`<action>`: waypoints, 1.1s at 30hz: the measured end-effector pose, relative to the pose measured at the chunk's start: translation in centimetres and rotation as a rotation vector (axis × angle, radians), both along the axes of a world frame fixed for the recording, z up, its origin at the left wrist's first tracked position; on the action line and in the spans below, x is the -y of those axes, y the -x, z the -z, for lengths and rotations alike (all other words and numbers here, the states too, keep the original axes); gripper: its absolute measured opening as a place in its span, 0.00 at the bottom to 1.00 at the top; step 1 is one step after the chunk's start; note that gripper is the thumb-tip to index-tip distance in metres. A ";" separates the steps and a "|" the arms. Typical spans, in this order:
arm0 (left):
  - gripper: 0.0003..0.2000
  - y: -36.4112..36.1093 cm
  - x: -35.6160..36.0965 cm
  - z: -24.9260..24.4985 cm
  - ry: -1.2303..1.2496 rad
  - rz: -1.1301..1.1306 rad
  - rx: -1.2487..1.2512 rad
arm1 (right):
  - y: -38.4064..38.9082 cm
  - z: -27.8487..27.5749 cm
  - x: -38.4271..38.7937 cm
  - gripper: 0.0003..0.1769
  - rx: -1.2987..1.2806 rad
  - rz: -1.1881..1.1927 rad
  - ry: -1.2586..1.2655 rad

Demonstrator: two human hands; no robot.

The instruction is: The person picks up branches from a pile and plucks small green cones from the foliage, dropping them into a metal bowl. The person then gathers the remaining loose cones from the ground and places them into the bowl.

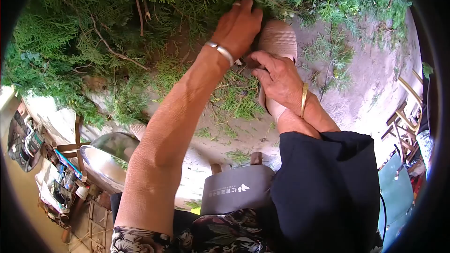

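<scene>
My left hand (239, 26), with a silver bangle on the wrist, reaches up into a heap of green cypress branches (108, 23) and its fingers curl around foliage there. My right hand (279, 78), with a gold bangle, lies just below it over my pinkish shoe (281, 37). Its fingertips come together under the left wrist at something small that I cannot make out. My knee in dark cloth (328, 182) covers the right forearm. Loose green sprigs (236, 100) lie on the dirt ground under both hands.
A shiny metal basin (101, 161) with some greenery in it stands at the lower left. A grey padded seat (234, 189) sits in front of me. Wooden frames (405, 112) and a teal object (396, 192) are at the right, and cluttered items (33, 145) are at the left.
</scene>
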State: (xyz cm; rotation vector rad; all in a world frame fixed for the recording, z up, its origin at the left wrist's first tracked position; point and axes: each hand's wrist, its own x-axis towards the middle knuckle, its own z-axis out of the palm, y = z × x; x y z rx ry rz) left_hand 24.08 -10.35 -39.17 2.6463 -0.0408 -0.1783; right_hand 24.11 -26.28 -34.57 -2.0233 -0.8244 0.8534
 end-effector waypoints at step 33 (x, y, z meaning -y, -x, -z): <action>0.07 16.3 0.6 -1.2 0.743 -0.839 -0.256 | 0.1 1.6 -1.2 0.15 -0.361 0.094 0.049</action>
